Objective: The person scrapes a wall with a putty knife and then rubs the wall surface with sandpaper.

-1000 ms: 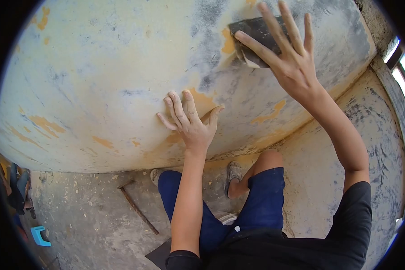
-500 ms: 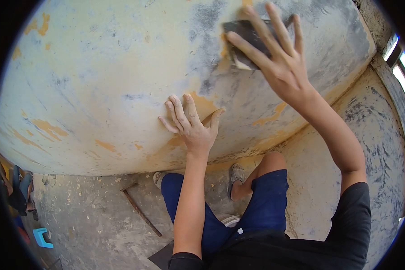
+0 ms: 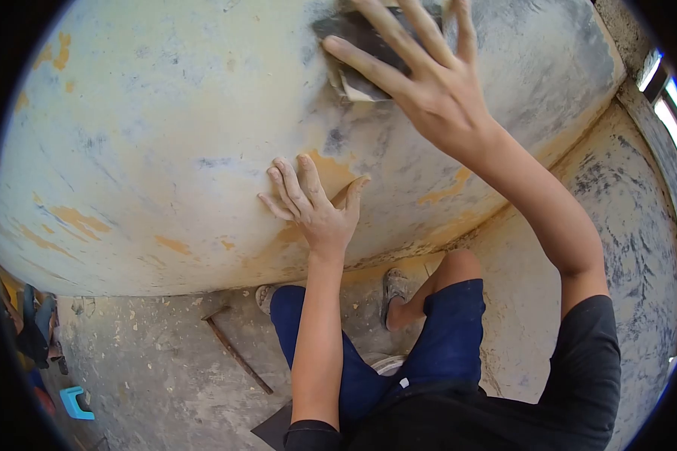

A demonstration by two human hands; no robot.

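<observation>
A big curved surface (image 3: 165, 135), pale with yellow and grey patches, fills the upper view. My right hand (image 3: 421, 75) presses a dark sheet of sandpaper (image 3: 346, 37) flat against it near the top, fingers spread over the sheet. My left hand (image 3: 312, 207) rests flat on the surface lower down, fingers apart on a yellow patch, holding nothing.
Below the surface lies a dusty concrete floor (image 3: 150, 361) with a rusty metal bar (image 3: 233, 349). A blue plastic object (image 3: 75, 402) sits at the lower left. A dark sheet (image 3: 274, 428) lies by my knees. A plastered wall (image 3: 624, 225) and window are at right.
My right hand has slid the sandpaper up and to the left across the surface. My left hand has stayed in place.
</observation>
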